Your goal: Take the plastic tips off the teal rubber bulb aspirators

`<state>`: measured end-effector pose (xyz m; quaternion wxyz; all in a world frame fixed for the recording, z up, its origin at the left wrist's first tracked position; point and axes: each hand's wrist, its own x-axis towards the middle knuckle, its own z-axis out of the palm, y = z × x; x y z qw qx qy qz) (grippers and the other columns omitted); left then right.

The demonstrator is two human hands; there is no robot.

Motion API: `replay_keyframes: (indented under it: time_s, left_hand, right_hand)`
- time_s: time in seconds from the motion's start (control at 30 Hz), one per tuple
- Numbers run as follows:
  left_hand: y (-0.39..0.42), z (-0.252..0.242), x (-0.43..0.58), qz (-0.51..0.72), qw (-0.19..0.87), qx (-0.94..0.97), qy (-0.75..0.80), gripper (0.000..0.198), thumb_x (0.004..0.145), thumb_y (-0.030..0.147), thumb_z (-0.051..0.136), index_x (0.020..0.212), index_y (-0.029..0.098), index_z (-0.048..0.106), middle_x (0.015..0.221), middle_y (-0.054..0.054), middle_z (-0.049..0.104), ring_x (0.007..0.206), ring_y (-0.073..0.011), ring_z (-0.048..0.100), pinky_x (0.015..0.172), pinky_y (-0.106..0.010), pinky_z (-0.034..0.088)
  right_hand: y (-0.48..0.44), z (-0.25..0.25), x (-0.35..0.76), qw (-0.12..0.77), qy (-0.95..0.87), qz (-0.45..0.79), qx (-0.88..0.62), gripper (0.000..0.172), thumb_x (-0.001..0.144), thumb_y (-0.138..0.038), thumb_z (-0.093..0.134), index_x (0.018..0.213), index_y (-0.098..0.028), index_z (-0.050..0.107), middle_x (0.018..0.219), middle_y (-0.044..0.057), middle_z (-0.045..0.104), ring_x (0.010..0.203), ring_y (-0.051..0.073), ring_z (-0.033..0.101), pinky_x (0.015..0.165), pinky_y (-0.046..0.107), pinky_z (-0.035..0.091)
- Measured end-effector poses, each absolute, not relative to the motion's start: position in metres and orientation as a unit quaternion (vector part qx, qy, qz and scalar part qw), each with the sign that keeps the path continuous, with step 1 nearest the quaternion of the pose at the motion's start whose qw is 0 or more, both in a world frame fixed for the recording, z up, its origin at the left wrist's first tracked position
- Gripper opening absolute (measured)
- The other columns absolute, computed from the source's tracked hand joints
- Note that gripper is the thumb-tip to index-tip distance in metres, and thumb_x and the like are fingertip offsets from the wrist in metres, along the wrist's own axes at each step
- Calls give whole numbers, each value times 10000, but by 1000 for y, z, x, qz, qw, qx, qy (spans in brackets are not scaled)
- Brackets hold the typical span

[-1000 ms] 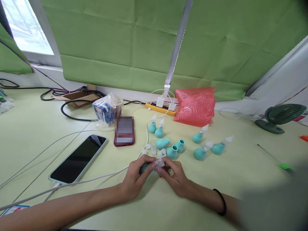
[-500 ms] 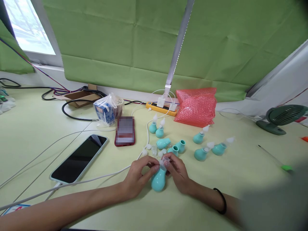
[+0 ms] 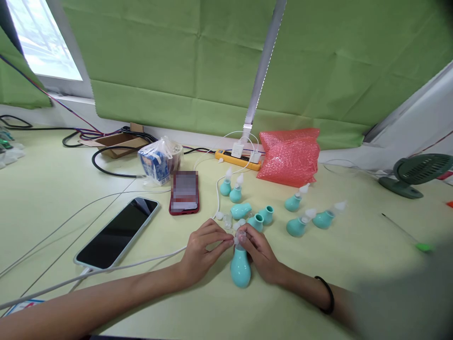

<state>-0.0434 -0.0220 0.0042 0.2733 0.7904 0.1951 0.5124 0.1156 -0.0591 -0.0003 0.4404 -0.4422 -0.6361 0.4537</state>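
Note:
A teal nasal aspirator bulb [image 3: 240, 270] with a clear plastic neck piece [image 3: 241, 236] lies between my hands, its round end towards me. My right hand [image 3: 261, 256] is closed around the neck, thumb on the clear piece. My left hand [image 3: 202, 252] pinches with thumb and forefinger at a small whitish part beside that neck; its shape is mostly hidden. Just beyond lie a teal bulb on its side [image 3: 241, 210], two open-necked bulbs [image 3: 256, 222], a loose clear piece [image 3: 227, 221] and white tips [image 3: 239, 224].
Several bulbs with white tips stand at the back [image 3: 236, 193] and right [image 3: 296, 226]. Further back are a red bubble-wrap bag [image 3: 288, 158] and a yellow power strip [image 3: 226, 157]. Phones [image 3: 116, 233], a bagged carton [image 3: 155, 163] and a white cable [image 3: 152, 260] lie left; a green fan [image 3: 417, 172] is right.
The held bulb has shifted slightly right and towards me, and stands straighter. My left fingers have moved off the bulb's neck to its left side; my right hand keeps its hold.

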Motion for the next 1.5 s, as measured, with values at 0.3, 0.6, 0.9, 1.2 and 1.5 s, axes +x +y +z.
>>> replay_keyframes:
  time_s: [0.3, 0.6, 0.9, 1.2, 1.5]
  left_hand:
    - [-23, 6, -42, 501, 204, 815, 209, 96, 763, 101, 523, 721, 139, 601, 618, -36, 570, 606, -132, 461, 594, -276, 410]
    - [-22, 7, -43, 474, 206, 832, 204, 96, 764, 103, 484, 704, 142, 549, 626, -38, 542, 641, -141, 424, 615, -273, 400]
    - [-22, 9, -42, 475, 209, 830, 206, 94, 733, 77, 484, 678, 148, 510, 614, -28, 514, 640, -138, 410, 607, -266, 396]
    - [-20, 4, -42, 456, 196, 834, 240, 104, 696, 84, 461, 632, 163, 485, 599, -8, 520, 612, -132, 429, 606, -257, 397]
    - [-16, 1, -42, 253, 182, 875, 371, 70, 677, 152, 505, 621, 166, 544, 609, -9, 548, 646, -152, 495, 541, -217, 392]
  right_hand:
    - [-58, 2, 115, 438, -644, 446, -441, 265, 852, -415, 361, 742, -178, 407, 590, -48, 319, 512, 81, 275, 463, 214, 241]
    - [-56, 1, 116, 423, -643, 457, -446, 281, 848, -437, 351, 753, -180, 413, 612, -42, 314, 533, 86, 268, 488, 217, 249]
    - [-57, 0, 114, 457, -597, 469, -462, 279, 826, -444, 396, 726, -184, 406, 558, -61, 291, 482, 75, 255, 443, 206, 226]
    - [-51, -4, 120, 485, -603, 416, -478, 283, 825, -453, 377, 715, -193, 380, 568, -49, 323, 490, 85, 306, 449, 209, 273]
    - [-59, 3, 117, 450, -686, 350, -452, 219, 809, -376, 428, 697, -191, 398, 525, -55, 338, 467, 77, 314, 421, 202, 279]
